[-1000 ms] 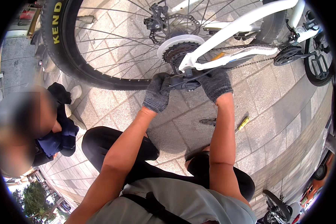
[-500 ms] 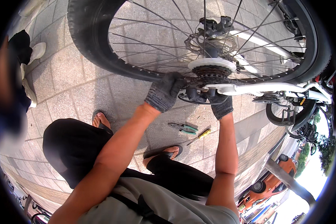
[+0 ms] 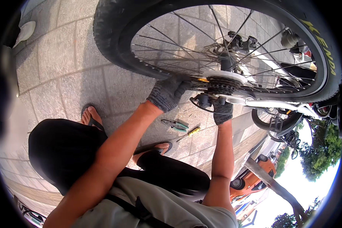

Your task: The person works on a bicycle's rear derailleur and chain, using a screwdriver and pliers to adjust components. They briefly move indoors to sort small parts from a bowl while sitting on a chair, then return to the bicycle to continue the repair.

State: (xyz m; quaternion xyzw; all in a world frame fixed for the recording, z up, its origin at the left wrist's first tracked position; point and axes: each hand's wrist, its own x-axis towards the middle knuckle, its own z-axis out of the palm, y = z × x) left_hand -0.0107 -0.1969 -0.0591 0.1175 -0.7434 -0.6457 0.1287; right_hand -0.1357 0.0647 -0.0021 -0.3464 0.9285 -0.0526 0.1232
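Both my hands wear dark grey knitted gloves and work at the rear hub of a bicycle. The wheel [image 3: 119,49] fills the upper part of the head view. My left hand [image 3: 168,94] is closed beside the chain, left of the rear cassette [image 3: 223,85]; what its fingertips pinch is hidden. A small orange piece [image 3: 203,80] shows just past them. My right hand [image 3: 222,113] reaches up from below, its fingers closed at the rear derailleur [image 3: 202,100] and partly hidden behind it. A black cable loops in front of that hand.
Pliers [image 3: 174,125] with green handles and a yellow-handled screwdriver [image 3: 189,133] lie on the paving between my feet and the bike. The white frame [image 3: 268,102] extends rightward. Another bicycle [image 3: 276,125], an orange vehicle [image 3: 250,180] and a person's shoe [image 3: 25,33] are farther off.
The view has shifted, and the wheel and hub now appear farther right and lower. The orange piece has come into sight by the left fingertips. Both hands stay at the hub area.
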